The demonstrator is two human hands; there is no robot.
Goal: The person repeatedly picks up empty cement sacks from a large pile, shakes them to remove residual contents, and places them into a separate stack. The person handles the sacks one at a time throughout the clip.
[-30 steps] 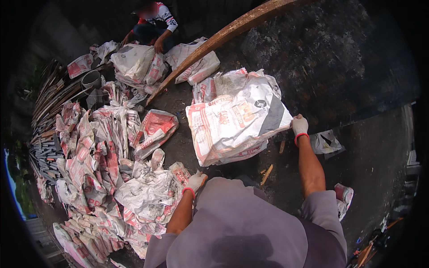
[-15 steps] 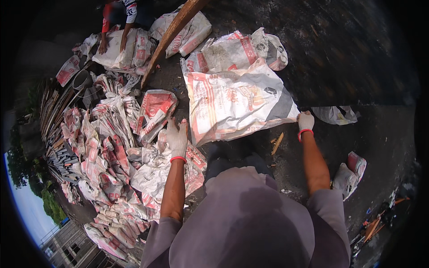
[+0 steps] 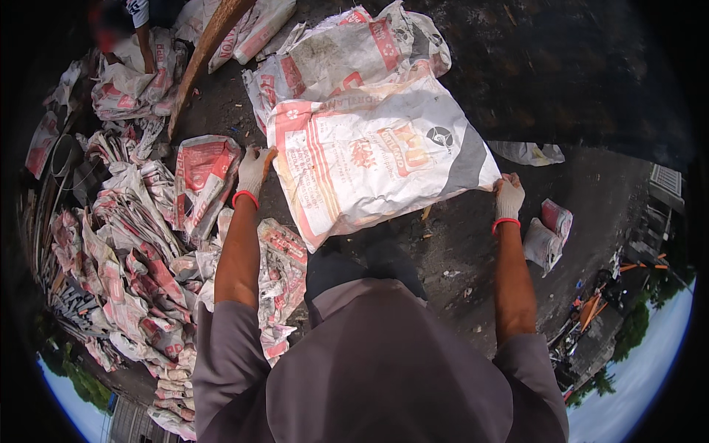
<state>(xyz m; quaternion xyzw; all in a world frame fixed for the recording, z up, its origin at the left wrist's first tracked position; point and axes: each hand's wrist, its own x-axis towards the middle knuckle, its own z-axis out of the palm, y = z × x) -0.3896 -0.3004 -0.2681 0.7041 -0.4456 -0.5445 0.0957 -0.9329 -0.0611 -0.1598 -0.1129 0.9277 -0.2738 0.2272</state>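
A white paper cement sack (image 3: 369, 159) with red and grey print, flattened and creased, stretches between my hands in front of my body. My right hand (image 3: 508, 196), in a whitish knit glove with a red cuff, pinches its near right corner. At its left edge, my left hand (image 3: 253, 176), gloved alike, is closed with thumb and fingertips on the paper; part of that grip is hidden. Beyond the held sack lies another dirty, flattened sack (image 3: 332, 66), partly covered by it.
To the left spreads a large heap of crumpled sacks (image 3: 148, 258). A wooden beam (image 3: 199, 66) slants at the upper left. Another person's hand (image 3: 150, 60) rests among sacks there. A folded sack (image 3: 546, 240) lies on the dark ground to the right, with debris (image 3: 587, 310) beyond.
My left hand, earlier with fingers spread beside the sack, has moved up its left edge and closed on it. My right hand keeps its corner. The view has shifted to the right.
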